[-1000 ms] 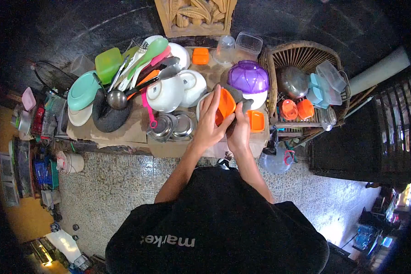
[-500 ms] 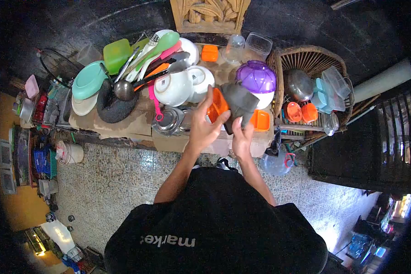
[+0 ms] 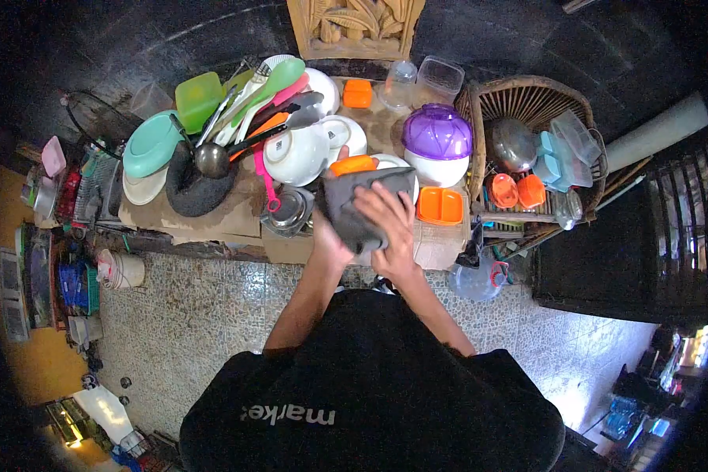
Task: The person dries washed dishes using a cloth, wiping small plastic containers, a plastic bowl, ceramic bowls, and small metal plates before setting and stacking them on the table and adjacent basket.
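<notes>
A dark grey cloth (image 3: 346,206) is spread over a small orange container (image 3: 352,165), whose edge shows above it. My left hand (image 3: 332,240), partly blurred and hidden by the cloth, holds the container from the left. Fingers of my right hand (image 3: 389,224) press the cloth against the container from the right. On the cardboard just right of my hands lies an orange divided dish (image 3: 440,205). White bowls (image 3: 295,154) stand upside down beyond my left hand. A purple bowl (image 3: 437,132) sits on a white bowl (image 3: 436,168) at the right.
Utensils, a green container (image 3: 199,102), a teal plate (image 3: 152,144) and a stone mortar (image 3: 199,185) are at the left. Another orange container (image 3: 358,94) lies at the back. A wicker basket (image 3: 535,85) holding dishes stands right. A metal pot (image 3: 288,209) is near the front edge.
The cloth has moved left and now covers most of the orange container. My right hand has moved left onto it; my left hand has shifted slightly down and left.
</notes>
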Available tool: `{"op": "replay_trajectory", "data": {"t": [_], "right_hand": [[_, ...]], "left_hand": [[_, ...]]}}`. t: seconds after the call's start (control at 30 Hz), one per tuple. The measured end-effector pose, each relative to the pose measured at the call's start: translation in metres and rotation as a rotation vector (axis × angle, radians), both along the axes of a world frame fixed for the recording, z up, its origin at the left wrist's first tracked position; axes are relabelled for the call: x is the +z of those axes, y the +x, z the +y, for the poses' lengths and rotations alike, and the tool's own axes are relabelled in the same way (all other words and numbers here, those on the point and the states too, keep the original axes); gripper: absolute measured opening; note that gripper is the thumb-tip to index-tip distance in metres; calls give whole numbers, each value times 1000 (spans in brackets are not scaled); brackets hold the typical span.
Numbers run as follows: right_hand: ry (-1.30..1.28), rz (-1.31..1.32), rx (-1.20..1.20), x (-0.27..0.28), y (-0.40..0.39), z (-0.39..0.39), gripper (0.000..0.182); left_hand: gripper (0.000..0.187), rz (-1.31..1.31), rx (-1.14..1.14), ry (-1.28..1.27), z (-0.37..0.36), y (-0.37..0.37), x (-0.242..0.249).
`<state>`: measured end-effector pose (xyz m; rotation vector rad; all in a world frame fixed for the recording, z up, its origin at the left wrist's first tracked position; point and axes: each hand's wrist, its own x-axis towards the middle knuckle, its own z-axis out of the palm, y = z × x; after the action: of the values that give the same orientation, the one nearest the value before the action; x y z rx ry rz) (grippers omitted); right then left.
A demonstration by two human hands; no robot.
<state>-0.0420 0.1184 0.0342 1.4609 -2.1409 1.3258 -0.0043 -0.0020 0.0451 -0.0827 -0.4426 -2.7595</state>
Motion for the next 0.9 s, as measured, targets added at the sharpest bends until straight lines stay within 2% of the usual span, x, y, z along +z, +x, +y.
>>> {"op": "replay_trajectory", "data": {"t": [0.03, 0.07, 0.13, 0.2, 0.27, 0.3, 0.33, 0.4, 0.43, 0.47, 0.53, 0.6, 0.67, 0.73, 0.77, 0.8, 0.83, 0.87, 0.9], "right_hand": [[-51, -76, -67, 5, -2, -1, 55], [-104, -151, -132, 9, -5, -3, 52], [-188, -197, -110, 1, -8, -8, 49], [-249, -490, -148, -2, 5, -11, 49], [-254, -407, -106, 5, 9, -9, 53], [-167, -290, -27, 3, 8, -7, 44], [-80, -172, 50, 3, 8, -5, 44], [1, -165, 67, 4, 11, -2, 43], [-17, -130, 44, 0, 11, -2, 49], [-34, -94, 21, -4, 10, -2, 59], [-82, -134, 9, -8, 12, -7, 64], [-345, -351, -33, -5, 15, -15, 65], [-491, -815, -138, -50, 23, -17, 47], [-602, -1118, -111, -24, 10, -21, 42], [-678, -1133, -169, -8, 5, -27, 48], [-662, -1204, -173, -4, -1, -24, 47], [-634, -1167, -167, 1, -4, -24, 45], [-608, -1131, -162, 8, -6, -24, 43], [-612, -1129, -163, 14, -7, -24, 43]], "left_hand": [[52, -56, 27, -105, -3, -2, -4], [52, -53, 25, -107, -2, -2, -2], [50, -133, 73, -80, 4, -1, 10], [49, -147, 81, -117, 4, -3, 5], [49, -242, 146, -213, 1, -7, -8], [52, -256, 138, -262, -1, -6, -10], [52, -255, 135, -264, -1, -7, -14], [54, -80, 136, -362, -1, -9, -19], [56, -79, 103, -225, -3, -11, -19], [56, -78, 101, -226, -3, -10, -18], [59, -50, 138, -171, 3, -6, 1], [62, -94, 176, -194, 6, -8, 13], [65, -82, 301, -340, 9, -12, 19], [66, -96, 320, -396, 11, -15, 7], [66, -100, 387, -669, 12, -16, -1], [66, -101, 450, -944, 12, -17, 0], [65, -145, 486, -1149, 15, -12, 3], [65, -143, 485, -1152, 16, -11, 4], [65, -148, 574, -1355, 16, -11, 4]]}}
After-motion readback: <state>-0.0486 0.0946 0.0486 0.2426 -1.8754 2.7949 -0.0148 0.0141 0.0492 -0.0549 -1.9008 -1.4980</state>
